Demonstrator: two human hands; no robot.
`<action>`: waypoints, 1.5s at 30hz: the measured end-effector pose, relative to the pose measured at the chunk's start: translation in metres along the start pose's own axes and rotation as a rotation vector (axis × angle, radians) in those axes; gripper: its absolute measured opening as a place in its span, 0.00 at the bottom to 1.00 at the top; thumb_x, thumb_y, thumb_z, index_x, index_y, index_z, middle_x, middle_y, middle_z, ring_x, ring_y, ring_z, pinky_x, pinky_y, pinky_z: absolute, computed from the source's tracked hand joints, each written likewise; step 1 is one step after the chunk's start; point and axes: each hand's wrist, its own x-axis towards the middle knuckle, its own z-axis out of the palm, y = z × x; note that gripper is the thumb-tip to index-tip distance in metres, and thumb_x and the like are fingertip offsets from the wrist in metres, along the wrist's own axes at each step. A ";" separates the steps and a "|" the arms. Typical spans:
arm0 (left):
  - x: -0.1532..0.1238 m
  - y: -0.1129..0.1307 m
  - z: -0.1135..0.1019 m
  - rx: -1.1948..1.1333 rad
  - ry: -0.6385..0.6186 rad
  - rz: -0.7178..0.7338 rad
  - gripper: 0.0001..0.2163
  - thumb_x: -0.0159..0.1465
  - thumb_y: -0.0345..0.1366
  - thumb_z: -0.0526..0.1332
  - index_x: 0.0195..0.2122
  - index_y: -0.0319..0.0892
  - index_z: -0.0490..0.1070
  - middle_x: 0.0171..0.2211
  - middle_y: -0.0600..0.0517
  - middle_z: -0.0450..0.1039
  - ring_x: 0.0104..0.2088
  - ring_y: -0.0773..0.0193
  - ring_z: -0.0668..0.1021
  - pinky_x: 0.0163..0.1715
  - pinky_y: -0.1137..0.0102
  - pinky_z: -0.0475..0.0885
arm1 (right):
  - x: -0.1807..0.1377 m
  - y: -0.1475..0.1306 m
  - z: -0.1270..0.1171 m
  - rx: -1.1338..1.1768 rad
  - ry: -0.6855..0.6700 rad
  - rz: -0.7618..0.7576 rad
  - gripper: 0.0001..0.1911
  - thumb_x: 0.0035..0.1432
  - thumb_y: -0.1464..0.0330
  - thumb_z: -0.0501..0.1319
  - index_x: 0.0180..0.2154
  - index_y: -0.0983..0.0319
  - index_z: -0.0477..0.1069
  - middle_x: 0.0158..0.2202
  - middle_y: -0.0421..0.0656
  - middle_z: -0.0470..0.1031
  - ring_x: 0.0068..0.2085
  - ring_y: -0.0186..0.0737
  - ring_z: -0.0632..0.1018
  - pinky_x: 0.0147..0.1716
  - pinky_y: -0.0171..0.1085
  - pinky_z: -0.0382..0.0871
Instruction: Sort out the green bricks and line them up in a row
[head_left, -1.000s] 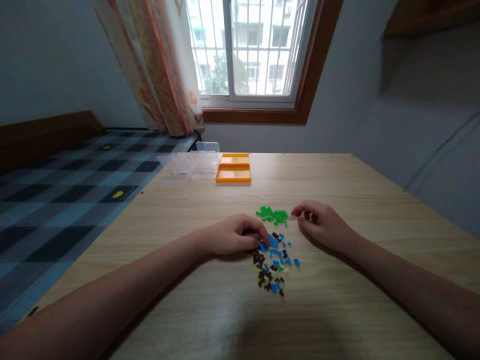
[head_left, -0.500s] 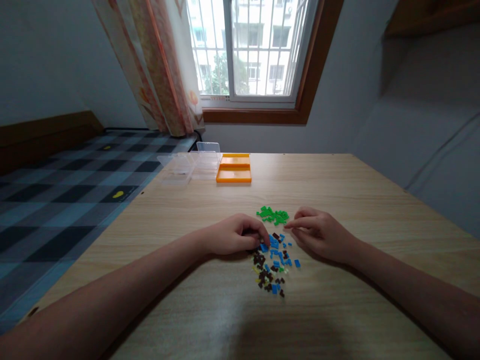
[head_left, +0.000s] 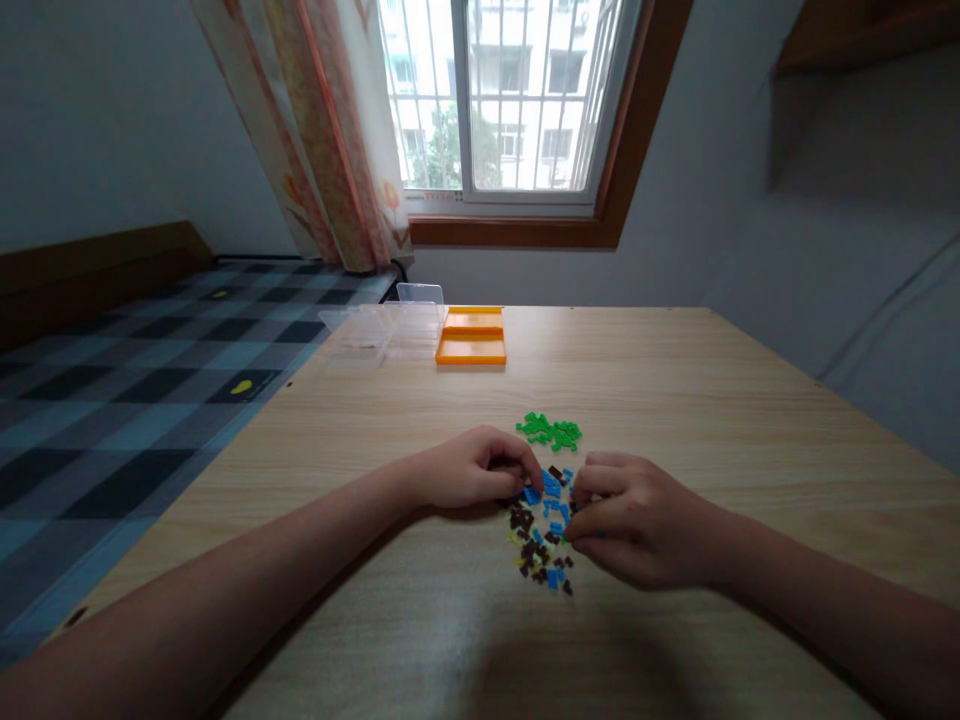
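My left hand (head_left: pixel 484 470) rests at the left edge of a loose pile of tiny building bricks, its fingers curled down beside the blue bricks (head_left: pixel 553 486). What its fingertips hold, if anything, is hidden. On the pile's right side, my right hand (head_left: pixel 645 520) is closed, with thumb and fingertips among the blue bricks; I cannot make out what is between them. Dark brown bricks (head_left: pixel 534 555) lie in the near part of the pile, mixed with a few yellow (head_left: pixel 514 538) and blue ones. Farther off, green bricks (head_left: pixel 551 432) form a separate heap.
An orange two-part tray (head_left: pixel 471 360) lies toward the back of the wooden table (head_left: pixel 637 370). Beside it on the left stand clear plastic boxes (head_left: pixel 412 325). A bed with a checked cover (head_left: pixel 150 400) adjoins the table's left side; a window (head_left: pixel 525 120) is behind.
My right hand has moved from beside the green heap toward me, down to the right side of the blue bricks, and its fingers have drawn in. The left hand stays in place.
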 end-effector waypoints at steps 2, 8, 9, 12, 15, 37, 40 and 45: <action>0.000 0.001 0.000 -0.002 -0.005 0.001 0.09 0.60 0.26 0.58 0.39 0.38 0.78 0.35 0.50 0.77 0.35 0.67 0.76 0.38 0.73 0.70 | -0.001 0.001 0.000 0.000 0.006 0.000 0.10 0.63 0.71 0.58 0.37 0.58 0.79 0.34 0.43 0.74 0.35 0.37 0.70 0.36 0.39 0.60; 0.001 -0.001 0.000 0.008 0.008 0.014 0.09 0.59 0.27 0.59 0.38 0.38 0.78 0.34 0.51 0.77 0.34 0.68 0.75 0.36 0.73 0.69 | 0.002 0.000 0.002 0.010 0.027 -0.017 0.08 0.63 0.70 0.59 0.36 0.59 0.78 0.33 0.42 0.74 0.34 0.37 0.70 0.35 0.39 0.60; 0.001 -0.001 0.000 0.006 0.011 0.016 0.09 0.59 0.27 0.59 0.38 0.38 0.78 0.34 0.51 0.77 0.34 0.68 0.75 0.36 0.73 0.69 | 0.003 -0.001 0.002 0.010 0.024 -0.022 0.09 0.63 0.70 0.59 0.36 0.59 0.78 0.33 0.42 0.73 0.34 0.37 0.70 0.35 0.39 0.60; 0.001 0.000 0.000 -0.002 0.013 0.009 0.09 0.59 0.27 0.59 0.38 0.38 0.78 0.34 0.51 0.77 0.34 0.68 0.75 0.36 0.73 0.69 | 0.003 -0.003 0.002 0.028 0.011 -0.033 0.10 0.63 0.71 0.58 0.35 0.58 0.78 0.33 0.42 0.73 0.34 0.36 0.69 0.35 0.39 0.60; 0.001 0.001 0.000 -0.005 0.014 -0.006 0.09 0.59 0.27 0.59 0.37 0.37 0.77 0.34 0.50 0.76 0.33 0.68 0.74 0.35 0.73 0.69 | 0.002 -0.004 0.003 0.051 -0.018 -0.025 0.10 0.61 0.73 0.57 0.35 0.59 0.77 0.33 0.42 0.74 0.34 0.37 0.70 0.36 0.39 0.61; 0.000 -0.005 -0.003 0.941 0.321 0.097 0.08 0.66 0.32 0.58 0.39 0.43 0.78 0.33 0.52 0.77 0.31 0.65 0.76 0.31 0.71 0.68 | -0.001 -0.003 0.005 0.051 -0.085 -0.033 0.11 0.63 0.74 0.55 0.38 0.61 0.75 0.37 0.44 0.74 0.39 0.40 0.70 0.39 0.39 0.63; 0.000 -0.005 -0.003 0.947 0.329 0.055 0.07 0.66 0.35 0.60 0.40 0.44 0.78 0.32 0.52 0.77 0.31 0.64 0.77 0.32 0.71 0.69 | -0.001 -0.002 0.004 0.048 -0.077 -0.044 0.11 0.63 0.74 0.55 0.39 0.60 0.76 0.37 0.44 0.74 0.38 0.40 0.70 0.39 0.39 0.63; 0.000 -0.006 -0.004 0.963 0.305 0.048 0.07 0.65 0.39 0.64 0.41 0.44 0.77 0.32 0.52 0.77 0.31 0.63 0.77 0.33 0.70 0.69 | -0.001 -0.001 0.003 0.019 -0.076 -0.050 0.10 0.66 0.71 0.55 0.40 0.60 0.76 0.36 0.44 0.74 0.38 0.39 0.70 0.39 0.39 0.63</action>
